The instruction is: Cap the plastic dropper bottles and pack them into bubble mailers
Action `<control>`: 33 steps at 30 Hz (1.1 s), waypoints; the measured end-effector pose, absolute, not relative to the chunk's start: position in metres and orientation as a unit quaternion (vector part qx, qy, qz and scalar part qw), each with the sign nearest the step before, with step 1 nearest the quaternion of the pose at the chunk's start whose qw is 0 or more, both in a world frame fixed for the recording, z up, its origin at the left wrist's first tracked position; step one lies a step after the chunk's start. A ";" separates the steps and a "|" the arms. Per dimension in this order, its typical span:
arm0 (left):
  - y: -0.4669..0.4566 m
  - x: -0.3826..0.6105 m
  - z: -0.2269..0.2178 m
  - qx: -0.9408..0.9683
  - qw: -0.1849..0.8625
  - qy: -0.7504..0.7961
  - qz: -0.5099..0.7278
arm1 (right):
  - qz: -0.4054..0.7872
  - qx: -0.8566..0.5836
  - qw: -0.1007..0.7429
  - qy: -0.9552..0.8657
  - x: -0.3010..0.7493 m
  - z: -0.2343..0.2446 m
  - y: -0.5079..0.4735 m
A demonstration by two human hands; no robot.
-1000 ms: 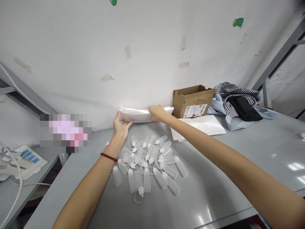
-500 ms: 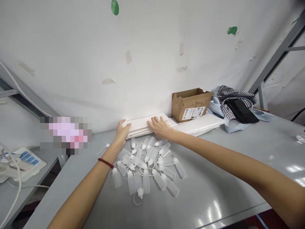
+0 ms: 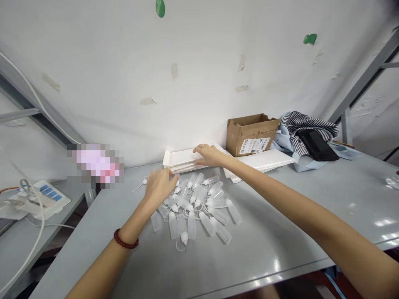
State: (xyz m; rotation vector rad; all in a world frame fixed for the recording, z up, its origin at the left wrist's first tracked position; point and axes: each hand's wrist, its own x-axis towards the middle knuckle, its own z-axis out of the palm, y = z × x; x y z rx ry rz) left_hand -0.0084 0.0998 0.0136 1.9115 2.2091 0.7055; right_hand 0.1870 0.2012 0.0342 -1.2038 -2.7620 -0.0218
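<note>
The scene is bright and evenly lit by cool white light from overhead. The white wall [image 3: 199,83] beyond the hands bounces it back, so shadows under the forearms are faint and soft. Glare patches sit on the grey worktop [image 3: 280,232] to the right of the right hand [image 3: 209,154]. The white stack [image 3: 181,160] under that hand is almost blown out. The left hand [image 3: 158,187] is smeared by motion blur, its fingers indistinct. The translucent bottles [image 3: 193,207] beside it show low contrast. Wide-angle distortion bends the metal bars [image 3: 364,77] at both edges. A pixelated block [image 3: 96,164] lies left of the left hand.
</note>
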 end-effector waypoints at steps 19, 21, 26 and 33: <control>0.083 -0.011 0.016 0.631 0.188 0.708 0.256 | 0.185 -0.356 -0.096 -0.911 0.138 0.039 0.270; 0.078 -0.011 0.017 0.644 0.183 0.689 0.277 | 0.175 -0.357 -0.093 -0.913 0.138 0.040 0.267; 0.068 -0.017 0.018 0.629 0.185 0.680 0.328 | 0.127 -0.345 -0.055 -0.928 0.143 0.044 0.249; 0.078 -0.033 0.012 0.550 0.224 0.688 0.417 | 0.030 -0.296 0.046 -0.954 0.157 0.052 0.201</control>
